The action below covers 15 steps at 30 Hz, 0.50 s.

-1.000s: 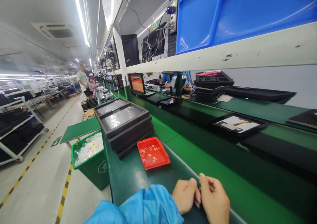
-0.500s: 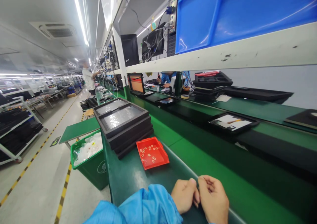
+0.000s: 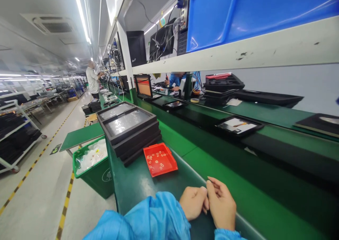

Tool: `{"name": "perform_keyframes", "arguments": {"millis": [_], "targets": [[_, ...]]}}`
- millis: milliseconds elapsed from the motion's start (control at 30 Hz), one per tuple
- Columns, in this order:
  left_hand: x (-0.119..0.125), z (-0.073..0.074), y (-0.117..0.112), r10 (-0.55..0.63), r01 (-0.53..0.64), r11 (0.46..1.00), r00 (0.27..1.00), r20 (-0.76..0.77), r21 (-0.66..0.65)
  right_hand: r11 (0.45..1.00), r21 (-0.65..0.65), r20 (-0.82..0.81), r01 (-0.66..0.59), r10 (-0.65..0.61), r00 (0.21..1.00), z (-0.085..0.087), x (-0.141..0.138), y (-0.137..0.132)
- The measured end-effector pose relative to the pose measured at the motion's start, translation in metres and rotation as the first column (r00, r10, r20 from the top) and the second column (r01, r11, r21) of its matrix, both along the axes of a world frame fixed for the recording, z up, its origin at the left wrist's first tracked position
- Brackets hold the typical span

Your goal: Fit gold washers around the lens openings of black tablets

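the left hand point(image 3: 193, 203) and right hand point(image 3: 221, 205) rest together on the green desk point(image 3: 137, 194), both grips narrow, perhaps pinching something too small to see, near the red tray point(image 3: 169, 165) of small rings point(image 3: 150, 157).

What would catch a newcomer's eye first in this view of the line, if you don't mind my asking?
The big blue plastic bin on the white shelf at upper right stands out first. Below it, on the green bench, a red tray of small rings sits beside stacked black trays, just ahead of the left hand and right hand.
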<state>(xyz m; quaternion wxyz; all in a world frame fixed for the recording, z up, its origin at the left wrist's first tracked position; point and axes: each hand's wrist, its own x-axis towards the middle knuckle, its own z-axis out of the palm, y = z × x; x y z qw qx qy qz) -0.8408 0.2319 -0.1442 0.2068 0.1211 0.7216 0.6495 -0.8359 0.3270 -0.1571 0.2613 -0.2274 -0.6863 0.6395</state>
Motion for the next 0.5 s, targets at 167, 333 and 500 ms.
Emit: {"name": "perform_keyframes", "arguments": {"millis": [167,333,500], "targets": [[0.001,0.000,0.000,-0.010,0.010,1.000,1.000,-0.005,0.006,1.000,0.025,0.039,-0.004,0.003,0.999,0.007,0.005,-0.002],[0.002,0.003,-0.001,-0.011,0.011,1.000,1.000,-0.009,0.004,0.995,0.097,0.092,-0.037,0.028,0.995,0.016,0.011,-0.001],[0.003,0.002,-0.002,-0.011,0.011,1.000,1.000,-0.007,-0.004,0.996,0.090,0.072,-0.011,0.004,0.997,0.016,0.010,-0.001]]}}
